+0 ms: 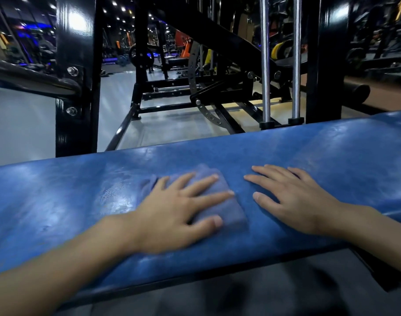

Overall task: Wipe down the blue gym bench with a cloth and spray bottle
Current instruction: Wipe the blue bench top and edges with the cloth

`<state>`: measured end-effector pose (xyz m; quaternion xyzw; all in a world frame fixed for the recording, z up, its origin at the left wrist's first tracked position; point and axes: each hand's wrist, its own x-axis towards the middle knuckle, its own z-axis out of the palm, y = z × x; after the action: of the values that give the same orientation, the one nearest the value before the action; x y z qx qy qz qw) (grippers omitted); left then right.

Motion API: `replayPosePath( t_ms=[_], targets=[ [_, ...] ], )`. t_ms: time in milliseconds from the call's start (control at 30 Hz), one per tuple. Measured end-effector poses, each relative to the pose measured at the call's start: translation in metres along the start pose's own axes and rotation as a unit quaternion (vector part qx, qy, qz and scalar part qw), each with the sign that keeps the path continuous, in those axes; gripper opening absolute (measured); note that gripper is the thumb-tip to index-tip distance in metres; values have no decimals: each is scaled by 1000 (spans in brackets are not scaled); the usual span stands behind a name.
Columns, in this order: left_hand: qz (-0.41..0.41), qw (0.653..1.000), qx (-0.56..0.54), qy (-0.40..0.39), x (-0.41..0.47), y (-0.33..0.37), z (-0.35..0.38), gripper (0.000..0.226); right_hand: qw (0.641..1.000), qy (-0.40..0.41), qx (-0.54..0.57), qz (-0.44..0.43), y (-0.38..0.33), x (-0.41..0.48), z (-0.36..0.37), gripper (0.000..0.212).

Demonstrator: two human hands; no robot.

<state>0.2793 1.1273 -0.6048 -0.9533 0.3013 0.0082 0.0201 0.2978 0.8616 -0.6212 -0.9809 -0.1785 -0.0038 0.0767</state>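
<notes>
Left hand (176, 208) pressed flat, fingers spread, on the cloth (220, 201); right hand (293, 199) lay flat at its 3 o'clock on the bench (58, 201).

I look out on a dim gym; the floor (172, 126) ahead is pale grey and glossy, and a warm brown strip (389, 96) shows at far right; a thick black steel post (76, 65) with bolted plates stands at left, and a rounded black rail (30, 76) meets it from the left; two chrome guide rods (265, 65) rise straight up right of centre; between them and the post sits a black machine frame (172, 82) with a curved, hole-punched steel plate (214, 117); small ceiling spotlights (114, 3) dot the dark above; farther back I see orange pads (181, 39), something yellow (278, 50), and a blue glow (42, 26) at far left.
</notes>
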Motion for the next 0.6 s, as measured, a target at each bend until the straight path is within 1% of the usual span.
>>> replayPosePath(
  t_ms=[67, 100, 167, 200, 233, 333, 433, 533, 600],
  targets=[
    [45, 999, -7, -1, -13, 15, 0, 58, 1000, 3, -6, 4, -2, 3, -5, 63],
    [53, 999, -12, -1, -14, 15, 0, 59, 1000, 20, -8, 5, -4, 6, -8, 55],
    [53, 998, -24, 2, -8, 6, 0, 59, 997, 76, 20, 2, -13, 12, -13, 44],
    [46, 998, -33, -1, -1, -2, 1, 59, 995, 93, 44, -2, -19, 14, -14, 43],
    [32, 999, -42, -5, 6, -12, 1, 59, 994, 94, 62, -6, -27, 15, -13, 44],
    [-27, 998, -50, 1, 31, -52, 3, 64, 997, 55, 57, -17, -46, 16, -1, 48],
    [-120, 991, -62, 7, 52, -116, 4, 71, 999, 26, 31, -17, -51, 17, 7, 64],
    [-220, 972, -76, 6, 57, -175, 3, 76, 999, 29, 19, -15, -50, 18, 7, 63],
    [-258, 963, -77, 5, 56, -192, 6, 75, 999, 36, 6, -15, -51, 19, 9, 62]
  ],
)
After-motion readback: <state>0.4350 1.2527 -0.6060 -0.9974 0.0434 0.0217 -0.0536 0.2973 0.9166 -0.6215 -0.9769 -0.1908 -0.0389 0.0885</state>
